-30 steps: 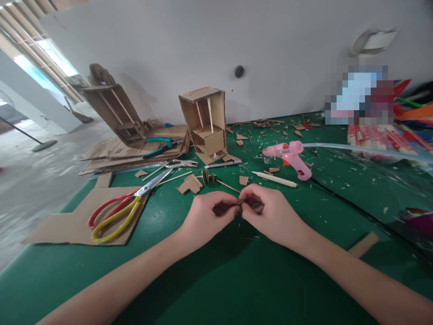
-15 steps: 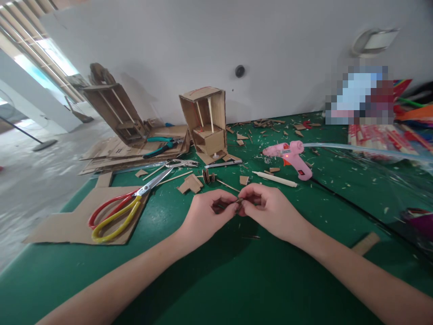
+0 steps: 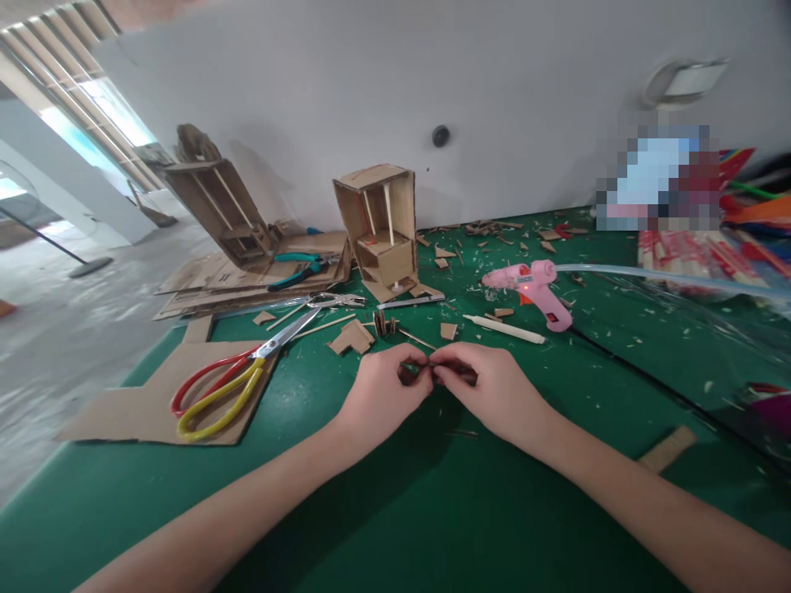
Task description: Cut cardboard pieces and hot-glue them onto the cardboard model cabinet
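Note:
My left hand and my right hand meet over the green table, fingertips pinched together. Between them is a small brown piece, mostly covered by the fingers; it may be cardboard. Just beyond the hands, a thin wooden stick runs toward a cluster of small cardboard discs. A square cardboard scrap and a white pen-like stick lie past my right hand. Behind them stands a cardboard box frame with upright sticks inside.
Scissors with red and yellow handles rest on a cardboard sheet at left. Teal-handled pliers lie on stacked cardboard near a second leaning cardboard frame. A pink glue gun trails a black cord at right.
Both hands stay pinched together while the fingers shift slightly around the small piece, which shows less now. The view has turned a little, so the surroundings sit slightly further right.

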Tool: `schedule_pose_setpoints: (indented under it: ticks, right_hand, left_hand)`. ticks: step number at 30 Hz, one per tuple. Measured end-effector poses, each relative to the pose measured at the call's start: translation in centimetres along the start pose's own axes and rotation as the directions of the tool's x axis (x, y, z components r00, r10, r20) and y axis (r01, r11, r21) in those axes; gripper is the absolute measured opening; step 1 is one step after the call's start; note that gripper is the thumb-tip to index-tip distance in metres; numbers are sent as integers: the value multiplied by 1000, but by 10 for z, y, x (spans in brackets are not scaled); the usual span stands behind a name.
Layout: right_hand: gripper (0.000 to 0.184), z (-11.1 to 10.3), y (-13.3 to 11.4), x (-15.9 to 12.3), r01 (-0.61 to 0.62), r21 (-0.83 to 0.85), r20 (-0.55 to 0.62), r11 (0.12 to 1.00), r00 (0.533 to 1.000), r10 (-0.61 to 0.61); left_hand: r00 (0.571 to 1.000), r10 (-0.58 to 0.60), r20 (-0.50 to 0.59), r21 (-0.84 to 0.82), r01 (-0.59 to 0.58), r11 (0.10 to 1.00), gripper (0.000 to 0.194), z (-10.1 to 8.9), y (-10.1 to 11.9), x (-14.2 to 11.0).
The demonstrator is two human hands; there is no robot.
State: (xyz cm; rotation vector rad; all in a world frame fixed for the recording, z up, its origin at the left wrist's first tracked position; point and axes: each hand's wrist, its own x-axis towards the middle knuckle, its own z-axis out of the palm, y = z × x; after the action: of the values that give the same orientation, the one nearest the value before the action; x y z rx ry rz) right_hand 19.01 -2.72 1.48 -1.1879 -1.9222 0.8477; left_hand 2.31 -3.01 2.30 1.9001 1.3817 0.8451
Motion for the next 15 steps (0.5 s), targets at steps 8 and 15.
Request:
schedule_pose_setpoints:
  ticks: [8,15]
  right_hand:
    - [20,2,-3,-3,104,-144,-77,984,990,-116]
    - [17,8,-6,-5,63,-126,-113,990,991,-77]
  left_hand:
    - [973,219,-69,202,-202,958,18,0,5,0]
    - [991,96,-89,122,-85,989,17,2,5,-2]
